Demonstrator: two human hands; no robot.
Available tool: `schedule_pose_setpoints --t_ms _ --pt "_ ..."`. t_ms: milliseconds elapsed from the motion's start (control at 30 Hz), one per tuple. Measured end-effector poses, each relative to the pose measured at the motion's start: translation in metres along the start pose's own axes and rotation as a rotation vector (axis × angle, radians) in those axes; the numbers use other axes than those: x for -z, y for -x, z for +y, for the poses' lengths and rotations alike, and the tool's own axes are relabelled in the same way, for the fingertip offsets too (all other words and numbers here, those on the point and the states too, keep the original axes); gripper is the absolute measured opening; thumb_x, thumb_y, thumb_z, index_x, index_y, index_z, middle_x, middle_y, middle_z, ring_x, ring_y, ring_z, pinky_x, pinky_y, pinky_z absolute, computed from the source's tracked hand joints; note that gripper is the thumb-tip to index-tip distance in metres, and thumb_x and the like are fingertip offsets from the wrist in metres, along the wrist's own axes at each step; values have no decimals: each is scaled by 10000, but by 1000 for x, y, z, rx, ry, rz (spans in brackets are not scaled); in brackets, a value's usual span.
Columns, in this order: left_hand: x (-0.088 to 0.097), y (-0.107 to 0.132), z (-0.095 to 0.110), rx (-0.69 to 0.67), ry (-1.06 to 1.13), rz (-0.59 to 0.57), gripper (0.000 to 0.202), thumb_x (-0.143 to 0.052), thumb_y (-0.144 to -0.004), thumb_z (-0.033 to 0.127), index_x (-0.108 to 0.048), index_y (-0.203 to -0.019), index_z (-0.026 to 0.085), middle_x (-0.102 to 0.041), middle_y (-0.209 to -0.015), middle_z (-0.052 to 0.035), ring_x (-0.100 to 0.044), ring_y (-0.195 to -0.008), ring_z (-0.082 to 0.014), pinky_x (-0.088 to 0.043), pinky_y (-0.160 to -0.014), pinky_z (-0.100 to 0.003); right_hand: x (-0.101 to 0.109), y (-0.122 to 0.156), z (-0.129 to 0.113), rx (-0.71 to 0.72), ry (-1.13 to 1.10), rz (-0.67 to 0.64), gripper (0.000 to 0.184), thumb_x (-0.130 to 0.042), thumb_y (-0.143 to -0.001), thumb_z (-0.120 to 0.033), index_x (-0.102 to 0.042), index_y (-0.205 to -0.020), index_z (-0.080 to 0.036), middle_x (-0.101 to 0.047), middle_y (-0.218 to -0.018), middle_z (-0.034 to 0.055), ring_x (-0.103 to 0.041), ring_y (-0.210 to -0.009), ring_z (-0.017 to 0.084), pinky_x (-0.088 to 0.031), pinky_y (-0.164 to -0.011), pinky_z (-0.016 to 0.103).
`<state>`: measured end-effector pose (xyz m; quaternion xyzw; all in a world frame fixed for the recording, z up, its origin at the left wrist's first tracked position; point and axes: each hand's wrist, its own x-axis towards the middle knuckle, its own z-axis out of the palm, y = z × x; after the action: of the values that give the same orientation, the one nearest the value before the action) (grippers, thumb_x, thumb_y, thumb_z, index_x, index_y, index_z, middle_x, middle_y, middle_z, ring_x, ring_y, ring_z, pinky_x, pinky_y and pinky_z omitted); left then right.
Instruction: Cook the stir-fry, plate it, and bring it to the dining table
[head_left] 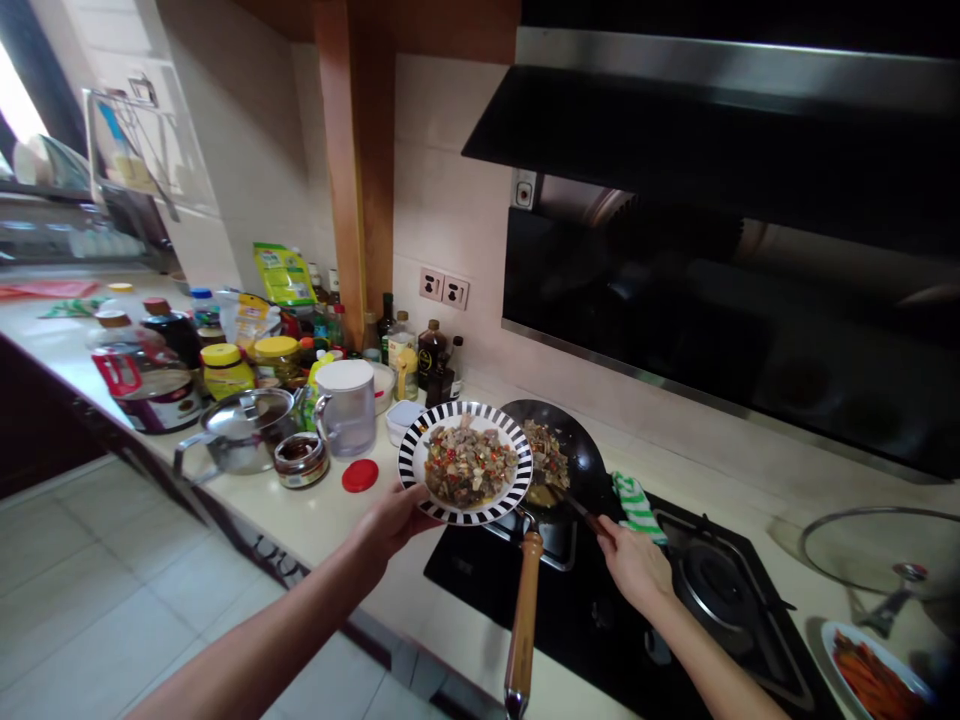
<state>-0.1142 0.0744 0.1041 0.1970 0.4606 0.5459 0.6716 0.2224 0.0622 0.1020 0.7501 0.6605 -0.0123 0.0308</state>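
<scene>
1. The striped-rim plate (469,516) is raised in front of the left part of the wok (589,455), hiding that side of it; whether the two touch cannot be told.
2. Chopped food (471,462), brownish with red bits, covers the plate's middle, so its base is out of sight.
3. The left grip (397,520) is closed on the plate's near-left edge, the food lying beyond and to the right of the fingers; those under the plate are hidden.
4. The right grip (634,562), at the wok's near-right side, is wrapped around a utensil (579,507). Its far end reaches into the wok and is hard to make out.
5. Similar food (546,458) lies inside the wok, partly covered by the plate's right rim.
6. The wok's wooden handle (523,610) points toward the viewer, between both arms, over the black stove (465,580).
7. Right of the wok sits a green-striped cloth (636,505); farther right, a glass lid (885,540) is cut off by the frame.
8. Left of the wok, the worktop (420,590) carries a red lid (360,476), a clear pitcher (346,405) and crowded bottles, many overlapping, their labels unreadable.
</scene>
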Motion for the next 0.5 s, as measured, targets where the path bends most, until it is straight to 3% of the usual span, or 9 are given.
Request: schedule_pose_setpoints --t_ms 233,500 --pt "-3 -4 -1 7 -37 41 307 -547 -680 -27 -564 -974 59 -724 -698 -100 -704 -619 -219 -618 -600 -357 17 3 6 -18 9 -4 404 -381 -918 -286 -580 -1270 -273 -709 -1056 92 -662 -961 244 -487 -741 319" --pt "-6 -21 -4 23 -45 21 454 -575 -725 -15 -512 -1168 63 -728 -750 -111 -715 -648 -255 -619 -589 -381 61 11 25 -22 52 19 422 -369 -919 -328 -564 -1290 -281 -704 -1086 93 -657 -985 272 -493 -768 360"
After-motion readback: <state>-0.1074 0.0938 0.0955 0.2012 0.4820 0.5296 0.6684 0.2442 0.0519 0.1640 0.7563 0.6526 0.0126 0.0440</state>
